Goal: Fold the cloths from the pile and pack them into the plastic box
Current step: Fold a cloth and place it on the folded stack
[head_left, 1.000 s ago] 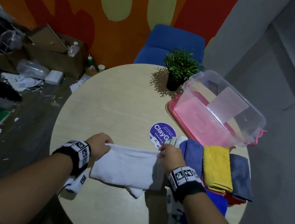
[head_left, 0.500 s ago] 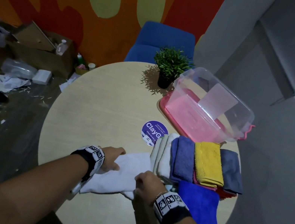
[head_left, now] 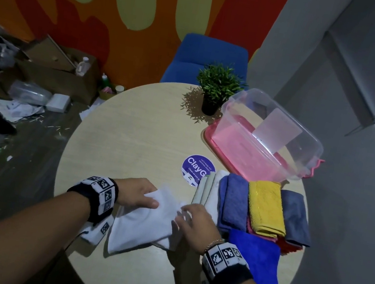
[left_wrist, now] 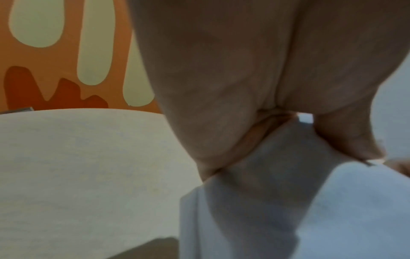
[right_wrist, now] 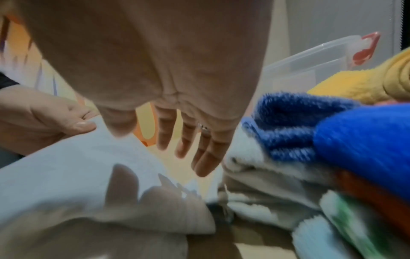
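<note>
A white cloth [head_left: 147, 222] lies folded on the round table [head_left: 133, 132] in front of me. My left hand [head_left: 144, 198] rests flat on its upper left part; in the left wrist view the palm [left_wrist: 221, 70] meets the cloth [left_wrist: 310, 210]. My right hand [head_left: 185, 214] is at the cloth's right edge, its fingers [right_wrist: 199, 150] straight and spread just above the cloth [right_wrist: 66, 175]. The clear plastic box [head_left: 302, 167] stands on a pink lid [head_left: 209, 140] at the far right. It holds no cloths. The cloth pile [head_left: 265, 205] lies between box and right hand.
The pile shows beige [head_left: 207, 193], blue-grey [head_left: 233, 200], yellow, grey [head_left: 293, 215] and bright blue [head_left: 258, 262] cloths. A potted plant [head_left: 215, 89] stands beside the box, a purple sticker [head_left: 198, 168] near the pile. A blue chair [head_left: 209, 55] is behind the table. Clutter covers the floor at left.
Both hands held the white cloth up by its top corners; it now lies on the table. The left hand lies flat on it. The right hand has let go and opened.
</note>
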